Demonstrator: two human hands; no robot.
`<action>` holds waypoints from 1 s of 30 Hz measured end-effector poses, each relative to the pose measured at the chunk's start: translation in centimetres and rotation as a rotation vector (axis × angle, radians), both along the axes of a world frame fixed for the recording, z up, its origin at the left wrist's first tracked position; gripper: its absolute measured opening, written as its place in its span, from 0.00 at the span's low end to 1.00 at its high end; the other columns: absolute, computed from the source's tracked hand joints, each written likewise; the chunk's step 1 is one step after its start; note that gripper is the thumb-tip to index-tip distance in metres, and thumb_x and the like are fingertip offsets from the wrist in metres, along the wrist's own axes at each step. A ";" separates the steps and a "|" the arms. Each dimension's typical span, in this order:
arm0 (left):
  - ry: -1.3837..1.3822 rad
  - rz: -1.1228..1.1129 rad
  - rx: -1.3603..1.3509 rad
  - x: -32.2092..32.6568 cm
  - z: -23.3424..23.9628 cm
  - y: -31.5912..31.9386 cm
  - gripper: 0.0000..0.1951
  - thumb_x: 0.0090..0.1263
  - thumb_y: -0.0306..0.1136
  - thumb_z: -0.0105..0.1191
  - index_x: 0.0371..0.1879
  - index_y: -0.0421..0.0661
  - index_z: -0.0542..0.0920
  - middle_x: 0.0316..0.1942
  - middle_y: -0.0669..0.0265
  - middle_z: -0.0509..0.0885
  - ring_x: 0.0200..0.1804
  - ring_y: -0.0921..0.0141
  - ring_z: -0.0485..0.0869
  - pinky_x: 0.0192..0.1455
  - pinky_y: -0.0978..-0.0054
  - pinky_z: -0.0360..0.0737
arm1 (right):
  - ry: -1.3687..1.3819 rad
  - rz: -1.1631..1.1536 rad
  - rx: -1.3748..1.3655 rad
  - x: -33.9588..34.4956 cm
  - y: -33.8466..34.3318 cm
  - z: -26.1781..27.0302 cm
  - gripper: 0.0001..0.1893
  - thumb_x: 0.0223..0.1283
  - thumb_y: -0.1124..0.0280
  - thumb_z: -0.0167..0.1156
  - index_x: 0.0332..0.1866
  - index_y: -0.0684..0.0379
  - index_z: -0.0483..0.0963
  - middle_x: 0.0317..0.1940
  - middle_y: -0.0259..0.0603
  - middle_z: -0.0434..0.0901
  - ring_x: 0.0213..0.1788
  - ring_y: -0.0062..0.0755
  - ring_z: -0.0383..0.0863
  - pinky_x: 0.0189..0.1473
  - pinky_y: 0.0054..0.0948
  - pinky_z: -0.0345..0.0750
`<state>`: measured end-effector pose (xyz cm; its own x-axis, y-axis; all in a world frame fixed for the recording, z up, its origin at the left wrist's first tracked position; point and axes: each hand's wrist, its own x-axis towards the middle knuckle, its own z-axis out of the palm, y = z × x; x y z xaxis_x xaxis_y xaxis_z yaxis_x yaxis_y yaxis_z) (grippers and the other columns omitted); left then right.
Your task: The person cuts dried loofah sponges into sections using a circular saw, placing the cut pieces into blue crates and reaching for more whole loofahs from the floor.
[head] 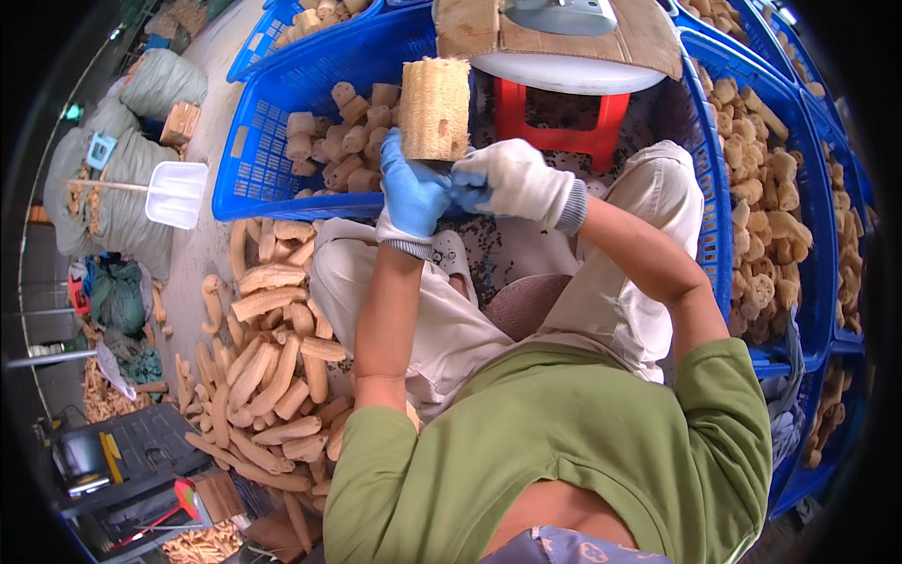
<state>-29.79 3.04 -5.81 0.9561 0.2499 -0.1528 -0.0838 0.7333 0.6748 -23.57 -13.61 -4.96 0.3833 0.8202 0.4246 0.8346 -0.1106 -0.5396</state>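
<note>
My left hand (pixel 414 189), in a blue and white knit work glove, grips the lower end of a thick cut piece of dried loofah (pixel 435 109). The piece stands upright before me, with small dark holes on its side near the bottom. Close against its lower right edge is my right hand (pixel 504 180) in a like glove, fingers curled and meeting the left fingers; whether it holds something small is hidden. Behind the left hand, a blue plastic basket (pixel 271 206) holds short loofah pieces (pixel 356 134).
Whole dried loofahs (pixel 271 381) lie heaped on the floor at the left. A red plastic stool (pixel 553 134) carries a cardboard sheet (pixel 468 35) and a metal plate (pixel 560 15). Blue baskets (pixel 810 296) of loofah pieces line the right. A white scoop (pixel 176 194) rests at the far left.
</note>
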 end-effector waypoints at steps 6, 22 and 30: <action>0.092 0.032 -0.180 0.0 -0.4 0.2 0.33 0.77 0.60 0.38 0.68 0.45 0.69 0.63 0.54 0.75 0.59 0.55 0.77 0.53 0.50 0.82 | 0.545 -0.211 0.116 2.1 -0.3 -1.6 0.15 0.54 0.60 0.74 0.44 0.52 0.80 0.33 0.41 0.86 0.36 0.39 0.87 0.40 0.34 0.83; -0.019 0.102 0.311 1.7 0.1 -3.0 0.33 0.79 0.61 0.39 0.68 0.45 0.69 0.60 0.56 0.79 0.56 0.62 0.81 0.54 0.62 0.81 | -0.015 -0.427 -0.120 1.4 -1.4 0.7 0.19 0.58 0.54 0.68 0.45 0.57 0.77 0.32 0.44 0.85 0.38 0.45 0.87 0.37 0.42 0.82; 0.088 0.129 0.227 1.5 1.0 -3.9 0.32 0.77 0.59 0.43 0.70 0.47 0.68 0.63 0.56 0.76 0.61 0.60 0.78 0.60 0.56 0.79 | -0.045 -0.440 0.018 2.3 -0.9 -0.5 0.13 0.58 0.56 0.67 0.40 0.53 0.80 0.27 0.44 0.84 0.33 0.44 0.87 0.37 0.40 0.82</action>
